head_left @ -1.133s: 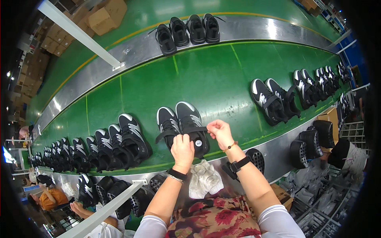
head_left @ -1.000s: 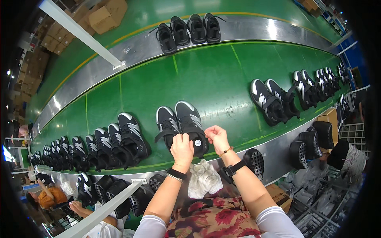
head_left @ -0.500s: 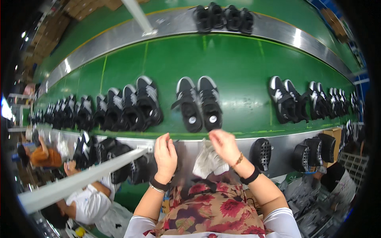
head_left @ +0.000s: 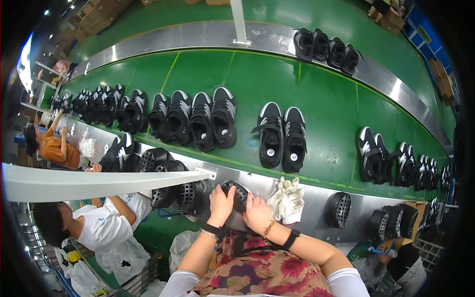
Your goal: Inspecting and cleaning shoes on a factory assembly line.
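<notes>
On the metal ledge in front of me lies a black rounded, shoe-shaped piece full of holes (head_left: 238,195). My left hand (head_left: 220,205) is closed against its left side, and my right hand (head_left: 257,214) grips its right edge. Part of the piece is hidden behind my fingers. A pair of white knitted work gloves (head_left: 287,200) lies flat to the right of my right hand. Beyond the hands, two black and grey shoes (head_left: 270,138) stand side by side on the green belt (head_left: 316,94).
More shoes (head_left: 223,119) line the belt at left and right. Similar holed pieces (head_left: 340,210) lie along the ledge on both sides. A white metal bar (head_left: 104,183) slants in from the left. Two people work at the left, one in a white shirt (head_left: 106,225).
My right hand has let go of the work gloves, which now lie on the ledge. Both hands have come together at the black holed piece. The view has turned left.
</notes>
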Action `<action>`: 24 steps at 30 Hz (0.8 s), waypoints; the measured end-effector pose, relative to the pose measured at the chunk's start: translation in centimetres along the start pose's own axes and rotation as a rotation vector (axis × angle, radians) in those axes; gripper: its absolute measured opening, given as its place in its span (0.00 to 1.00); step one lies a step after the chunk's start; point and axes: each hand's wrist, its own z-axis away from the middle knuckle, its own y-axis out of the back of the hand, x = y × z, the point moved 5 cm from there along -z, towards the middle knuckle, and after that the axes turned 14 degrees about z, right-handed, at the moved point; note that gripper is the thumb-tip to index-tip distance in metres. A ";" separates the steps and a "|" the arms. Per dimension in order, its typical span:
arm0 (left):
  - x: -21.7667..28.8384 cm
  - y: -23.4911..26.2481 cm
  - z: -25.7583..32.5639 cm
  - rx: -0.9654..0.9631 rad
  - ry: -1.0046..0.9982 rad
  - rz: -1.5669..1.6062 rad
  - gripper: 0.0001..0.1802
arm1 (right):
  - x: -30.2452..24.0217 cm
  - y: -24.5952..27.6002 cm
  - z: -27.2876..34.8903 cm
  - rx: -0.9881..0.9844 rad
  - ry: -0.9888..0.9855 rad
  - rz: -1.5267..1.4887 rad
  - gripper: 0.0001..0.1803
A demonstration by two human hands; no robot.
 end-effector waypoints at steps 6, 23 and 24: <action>0.8 3.3 0.2 0.067 -0.074 0.346 0.21 | 1.1 4.3 0.9 0.078 0.224 -0.058 0.36; 10.8 0.4 -6.2 -0.181 0.048 0.837 0.16 | 10.8 9.1 0.0 0.292 -0.102 -0.468 0.30; 12.5 0.8 -7.2 -0.087 -0.209 0.646 0.12 | 12.3 9.4 0.3 0.267 -0.211 -0.526 0.30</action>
